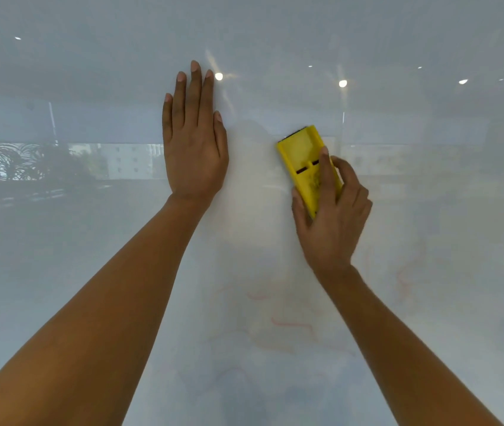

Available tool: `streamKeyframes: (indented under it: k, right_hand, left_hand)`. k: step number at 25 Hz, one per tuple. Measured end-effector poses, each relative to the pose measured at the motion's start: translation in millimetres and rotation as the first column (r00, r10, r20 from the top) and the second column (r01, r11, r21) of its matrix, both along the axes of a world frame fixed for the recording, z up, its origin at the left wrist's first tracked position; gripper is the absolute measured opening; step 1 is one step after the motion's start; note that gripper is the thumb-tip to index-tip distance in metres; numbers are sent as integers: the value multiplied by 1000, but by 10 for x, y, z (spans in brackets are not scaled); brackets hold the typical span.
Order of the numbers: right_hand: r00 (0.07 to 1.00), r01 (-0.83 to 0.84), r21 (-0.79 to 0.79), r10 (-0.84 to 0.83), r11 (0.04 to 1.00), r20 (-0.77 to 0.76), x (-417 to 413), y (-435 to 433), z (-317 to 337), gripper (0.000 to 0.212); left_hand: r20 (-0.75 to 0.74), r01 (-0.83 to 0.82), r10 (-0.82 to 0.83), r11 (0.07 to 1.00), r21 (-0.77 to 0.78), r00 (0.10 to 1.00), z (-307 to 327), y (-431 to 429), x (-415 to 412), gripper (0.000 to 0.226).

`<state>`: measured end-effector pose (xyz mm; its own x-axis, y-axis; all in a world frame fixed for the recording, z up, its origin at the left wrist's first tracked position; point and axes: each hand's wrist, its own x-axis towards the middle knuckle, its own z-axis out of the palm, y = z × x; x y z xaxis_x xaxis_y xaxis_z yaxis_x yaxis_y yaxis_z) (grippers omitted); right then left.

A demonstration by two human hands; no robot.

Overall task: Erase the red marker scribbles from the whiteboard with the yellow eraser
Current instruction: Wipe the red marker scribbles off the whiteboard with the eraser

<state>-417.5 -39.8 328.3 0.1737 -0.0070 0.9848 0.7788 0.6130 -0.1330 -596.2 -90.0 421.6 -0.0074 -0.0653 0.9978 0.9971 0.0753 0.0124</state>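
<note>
A glossy whiteboard [90,287] fills the whole view. My right hand [333,216] grips the yellow eraser [301,158] and holds it flat against the board right of centre, its dark felt edge pointing up and left. My left hand [194,139] presses flat on the board with straight fingers, just left of the eraser. Faint red marker scribbles [290,324] remain low on the board between my forearms, and a paler red squiggle [404,281] lies to the right of my right wrist.
The board's surface mirrors ceiling lights [342,83], plants [7,161] and a building. A smeared, paler patch [250,179] runs between my hands.
</note>
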Motion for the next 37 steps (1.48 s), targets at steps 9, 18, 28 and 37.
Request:
streamKeyframes:
  k: [9,18,28,37]
  right_hand:
    - [594,-49,233,-159,971,789,-373,-239,-1593,64]
    - [928,-68,-125,17,990,-373,360,136,-144,59]
    - [926,-19,-1,18,1000,376,424,148,-1067,51]
    - [651,-151,-414,-224,898,-725,674,317,-1392,64]
  left_hand:
    - [-99,20,-23,999,-40,995,8,-92,-167,46]
    - [-67,22,-23,999,-25,997,-53,-70,-134,47]
    - [-45,-13,10,999,-51,999,-117,-76,-88,49]
    - [-31,-12,11,999,-38,999,-137,-69,-67,51]
